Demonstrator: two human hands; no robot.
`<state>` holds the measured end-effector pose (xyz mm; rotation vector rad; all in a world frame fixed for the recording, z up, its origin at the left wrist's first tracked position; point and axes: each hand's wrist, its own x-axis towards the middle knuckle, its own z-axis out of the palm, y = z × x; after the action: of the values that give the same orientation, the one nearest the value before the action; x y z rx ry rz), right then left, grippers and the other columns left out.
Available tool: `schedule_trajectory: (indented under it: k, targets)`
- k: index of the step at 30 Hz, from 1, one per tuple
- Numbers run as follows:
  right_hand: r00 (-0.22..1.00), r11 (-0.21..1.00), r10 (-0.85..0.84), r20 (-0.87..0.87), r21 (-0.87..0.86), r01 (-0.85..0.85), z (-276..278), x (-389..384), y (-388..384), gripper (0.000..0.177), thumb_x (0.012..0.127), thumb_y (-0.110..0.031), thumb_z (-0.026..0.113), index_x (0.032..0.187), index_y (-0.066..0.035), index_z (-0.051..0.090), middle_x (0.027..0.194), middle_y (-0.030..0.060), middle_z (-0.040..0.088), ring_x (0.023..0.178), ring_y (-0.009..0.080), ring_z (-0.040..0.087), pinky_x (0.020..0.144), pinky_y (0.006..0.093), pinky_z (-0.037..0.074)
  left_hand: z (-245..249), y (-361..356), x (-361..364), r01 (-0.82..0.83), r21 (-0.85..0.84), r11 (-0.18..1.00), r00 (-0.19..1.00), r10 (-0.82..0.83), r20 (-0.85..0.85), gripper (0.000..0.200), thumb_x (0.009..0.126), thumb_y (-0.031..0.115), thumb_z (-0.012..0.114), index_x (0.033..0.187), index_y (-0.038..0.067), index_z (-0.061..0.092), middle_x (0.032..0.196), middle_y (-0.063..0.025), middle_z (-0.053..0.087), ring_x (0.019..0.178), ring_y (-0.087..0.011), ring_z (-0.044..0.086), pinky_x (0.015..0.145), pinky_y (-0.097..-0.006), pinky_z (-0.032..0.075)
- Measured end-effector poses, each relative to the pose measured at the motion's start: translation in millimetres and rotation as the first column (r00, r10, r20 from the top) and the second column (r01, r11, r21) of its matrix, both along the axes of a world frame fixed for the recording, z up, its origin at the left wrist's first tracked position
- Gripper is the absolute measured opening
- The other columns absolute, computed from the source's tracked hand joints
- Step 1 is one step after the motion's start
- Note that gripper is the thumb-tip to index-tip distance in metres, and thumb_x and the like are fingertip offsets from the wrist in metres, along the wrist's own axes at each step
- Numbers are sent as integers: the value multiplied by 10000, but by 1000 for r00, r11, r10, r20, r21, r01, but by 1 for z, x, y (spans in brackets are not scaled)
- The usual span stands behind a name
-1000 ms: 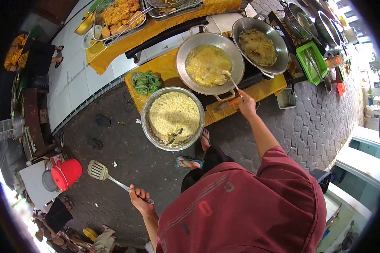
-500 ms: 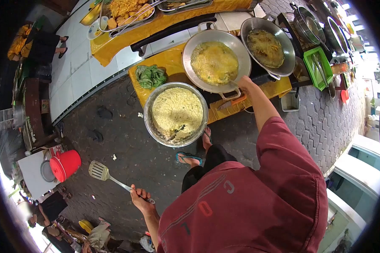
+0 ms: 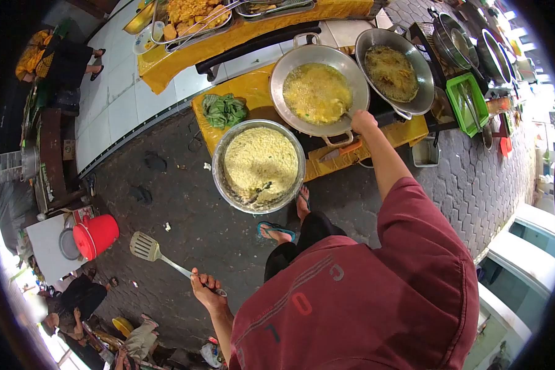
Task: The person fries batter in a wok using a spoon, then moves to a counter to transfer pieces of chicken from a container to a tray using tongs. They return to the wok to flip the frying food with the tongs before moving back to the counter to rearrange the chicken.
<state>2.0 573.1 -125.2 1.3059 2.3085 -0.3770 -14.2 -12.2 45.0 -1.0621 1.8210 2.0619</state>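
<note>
My left hand (image 3: 207,288) is closed round the handle of a slotted spatula (image 3: 145,247), held out over the dark floor. My right hand (image 3: 364,121) reaches to the near rim of a wide wok (image 3: 283,74) and is closed on a metal cooking utensil (image 3: 349,115). That utensil's end dips into bubbling yellow oil; its exact kind is hidden. Beside this wok stands a second wok (image 3: 423,77), with browning food frying in oil. Nearer to me is a large metal basin (image 3: 214,176) of pale yellow batter, with a dark object partly sunk in it.
A green cloth (image 3: 224,111) lies on the yellow-covered table (image 3: 259,77). A knife (image 3: 333,153) rests by the wok's near handle. Fried food fills a tray (image 3: 194,38) at the back. To the right is a green basket (image 3: 459,92); a red bucket (image 3: 98,237) stands left. People sit lower left.
The utensil in my right hand and the yellow food have shifted slightly inside the wok. More bubbling oil shows now. My left hand and the spatula stay nearly still.
</note>
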Motion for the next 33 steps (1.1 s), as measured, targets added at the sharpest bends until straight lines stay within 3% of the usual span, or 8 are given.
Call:
schedule_trajectory:
  k: [5,7,16,20,24,27,29,33]
  targets:
    - [977,967,212,-36,152,-204,49,28,-61,347,800,-95,485,1146,-65,491,951,171,589,913,317,591,716,426,491,-3,-9,9,47,8,999,998,-47,-36,228,945,317,386,1013,130,499,639,59,351,493,-52,306,409,-213,263]
    - [878,902,305,-368,409,-142,25,55,-93,372,791,-117,495,1159,-112,442,859,131,562,790,316,597,650,433,489,-1,-7,13,5,-11,1000,1000,-5,-8,241,943,324,388,1027,124,494,634,56,351,488,-56,304,403,-219,260]
    - [917,976,33,-397,-183,-115,-19,64,-299,462,796,-74,482,1248,-126,398,1022,132,515,918,309,569,721,373,495,-22,-44,18,235,80,969,971,-230,-68,243,931,341,414,1035,138,497,637,46,368,480,-60,334,390,-218,289]
    - [957,942,183,-223,-240,-236,-9,60,-343,491,788,-137,511,1267,-117,404,1231,131,388,1144,276,411,885,402,348,-19,-31,18,361,82,929,932,-359,-41,230,929,337,422,1032,147,501,636,48,371,476,-60,332,391,-217,300]
    - [890,897,193,-414,-293,-330,33,93,-350,452,825,-187,487,1264,-102,424,1188,152,453,1107,292,452,870,415,372,-10,20,38,609,148,779,791,-610,-44,236,933,330,420,1066,155,504,736,52,449,649,-70,429,511,-264,374]
    - [793,669,8,-609,-586,-457,62,143,-333,389,855,-248,485,1203,-73,479,1073,118,536,994,276,535,783,369,425,-35,67,60,816,286,502,554,-820,-142,243,934,318,429,1121,175,490,923,44,496,874,-86,448,665,-306,398]
    - [743,177,-574,-346,-938,-299,110,192,-322,392,881,-269,484,1212,-61,458,872,92,571,826,225,576,683,340,458,-59,113,79,907,249,339,381,-913,-145,262,929,307,446,1153,176,478,978,40,488,879,-75,442,647,-261,396]
    - [521,79,-830,-201,-966,-247,143,281,-281,313,893,-219,459,1158,-54,470,830,80,546,754,162,544,628,314,456,-37,225,154,917,386,103,145,-986,-82,297,914,315,476,1152,137,488,1053,16,496,795,-83,468,566,-208,387]
